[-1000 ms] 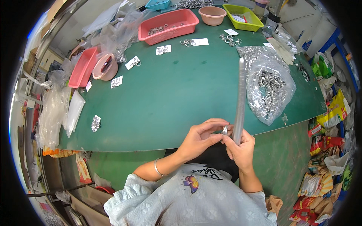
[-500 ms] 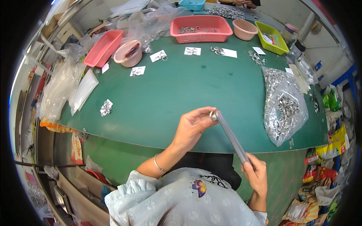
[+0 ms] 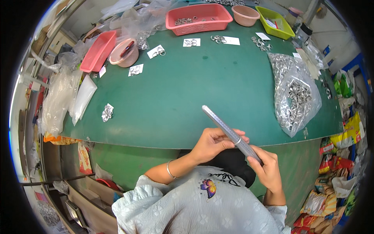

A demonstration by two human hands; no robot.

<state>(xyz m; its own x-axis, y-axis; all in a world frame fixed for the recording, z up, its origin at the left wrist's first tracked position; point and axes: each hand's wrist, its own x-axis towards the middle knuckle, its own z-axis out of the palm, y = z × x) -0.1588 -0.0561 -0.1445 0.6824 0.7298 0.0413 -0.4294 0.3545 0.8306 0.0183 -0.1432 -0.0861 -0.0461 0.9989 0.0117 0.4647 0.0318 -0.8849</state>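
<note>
A grey tapered ring mandrel slants over the near table edge, its narrow tip up and to the left. My right hand is closed round its thick lower end. A silver ring encircles the mandrel partway down, close to my right hand. My left hand pinches at this ring with thumb and fingers, partly hidden behind the mandrel. To the right, a clear plastic bag full of silver rings lies on the green table.
Small ring piles on white cards line the far side; another ring pile lies at left. Beyond stand pink trays, a pink bowl and a yellow-green basket. Plastic bags cover the left edge.
The ring has slid from the mandrel's narrow tip down toward its thick end. My left hand moved along with it, nearer my body and my right hand. The view has shifted slightly.
</note>
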